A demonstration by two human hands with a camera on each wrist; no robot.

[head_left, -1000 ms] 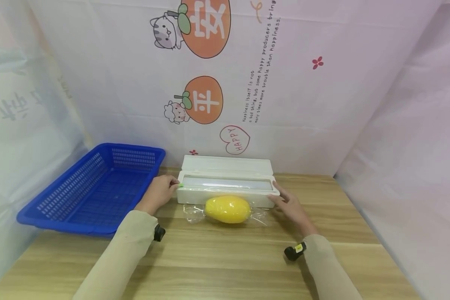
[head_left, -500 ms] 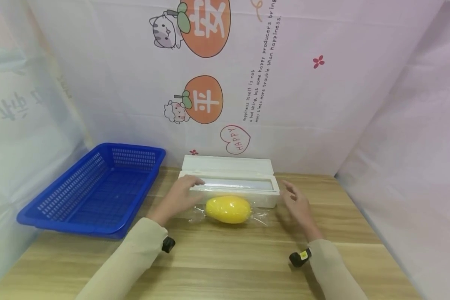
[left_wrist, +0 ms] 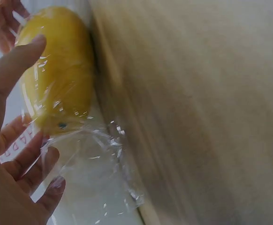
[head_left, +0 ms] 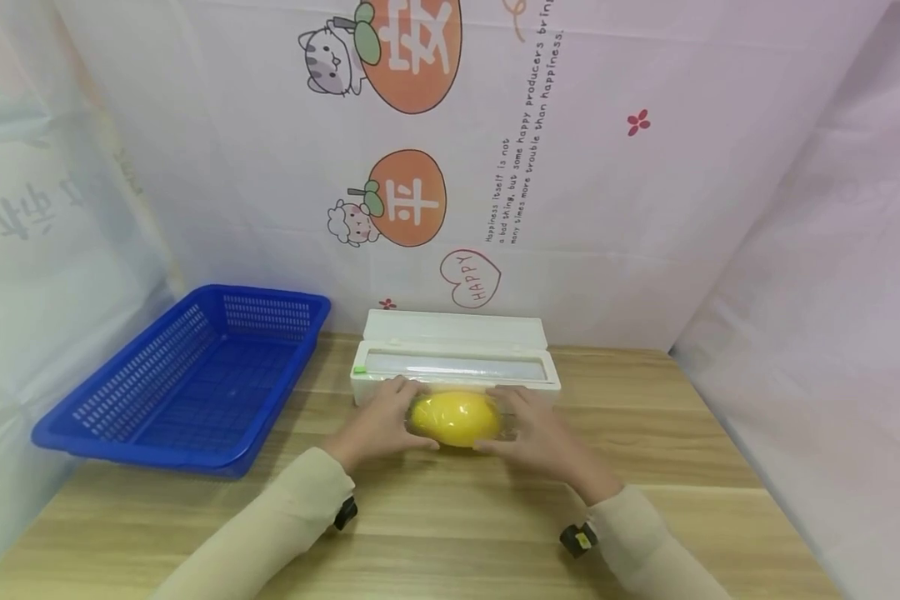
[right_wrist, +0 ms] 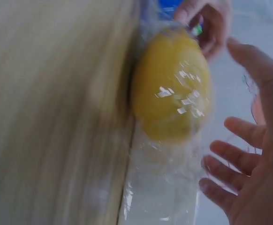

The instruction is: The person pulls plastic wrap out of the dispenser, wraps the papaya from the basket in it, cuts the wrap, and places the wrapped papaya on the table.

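A smooth yellow fruit [head_left: 456, 419], mango-like and wrapped in clear film, lies before a white cling film dispenser [head_left: 456, 385] with its lid raised. At the fruit's left end is my left hand [head_left: 378, 423]; in the left wrist view its thumb [left_wrist: 31, 49] overlaps the fruit and its fingers are spread at the film [left_wrist: 94, 145]. My right hand [head_left: 538, 435] reaches around the other end. Its spread fingers [right_wrist: 225, 173] stand beside the wrapped fruit in the right wrist view. A green slider [head_left: 359, 369] sits at the dispenser's left end.
A blue plastic basket [head_left: 157, 455] stands to the left on the wooden table [head_left: 450, 533]. Behind the dispenser rises a printed white cloth [head_left: 585, 250], with pale sheets along both sides.
My left hand has left the green slider at the dispenser's left end and come down to the fruit. My right hand has moved from the dispenser's right end inward to the fruit.
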